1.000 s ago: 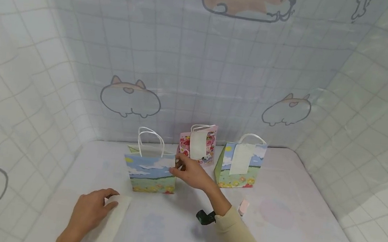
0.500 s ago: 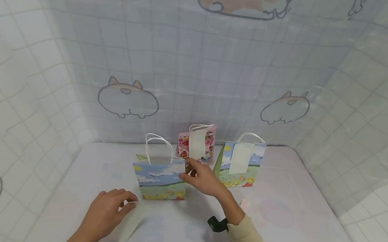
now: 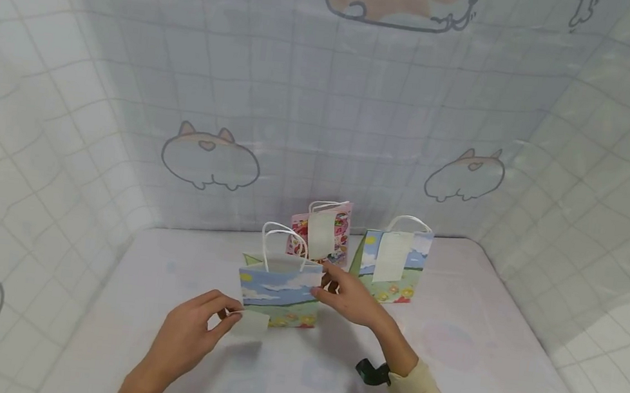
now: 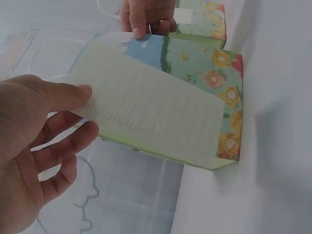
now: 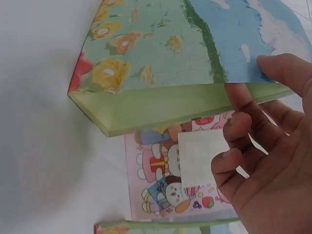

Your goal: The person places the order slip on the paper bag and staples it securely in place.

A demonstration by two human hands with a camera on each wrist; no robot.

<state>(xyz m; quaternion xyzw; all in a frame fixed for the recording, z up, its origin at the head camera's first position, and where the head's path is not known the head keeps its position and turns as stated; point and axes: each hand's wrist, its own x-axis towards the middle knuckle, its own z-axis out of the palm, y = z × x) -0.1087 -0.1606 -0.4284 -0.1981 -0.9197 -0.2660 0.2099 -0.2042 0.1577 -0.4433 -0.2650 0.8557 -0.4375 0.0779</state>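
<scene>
My left hand (image 3: 191, 331) pinches a pale lined slip of paper (image 4: 156, 109) by its edge, thumb on top. In the left wrist view the slip, printed with a row of small checkboxes, overlaps the front of a paper gift bag (image 3: 280, 293). That bag has a painted sky, green field and flowers, with white cord handles (image 3: 284, 242). My right hand (image 3: 353, 297) grips the bag's right side edge, thumb on the printed front and fingers behind, as the right wrist view (image 5: 273, 141) shows. The bag stands upright on the table.
Behind stands a pink cartoon-print gift bag (image 3: 340, 238) with a paper slip (image 3: 321, 236) on its front. To the right is another landscape gift bag (image 3: 365, 267) bearing a slip (image 3: 392, 257). A patterned curtain (image 3: 324, 113) surrounds the white table (image 3: 479, 345).
My right hand has brought the held bag rightward and slightly nearer. My left hand has lifted the slip off the table and moved it right, up to the bag's front.
</scene>
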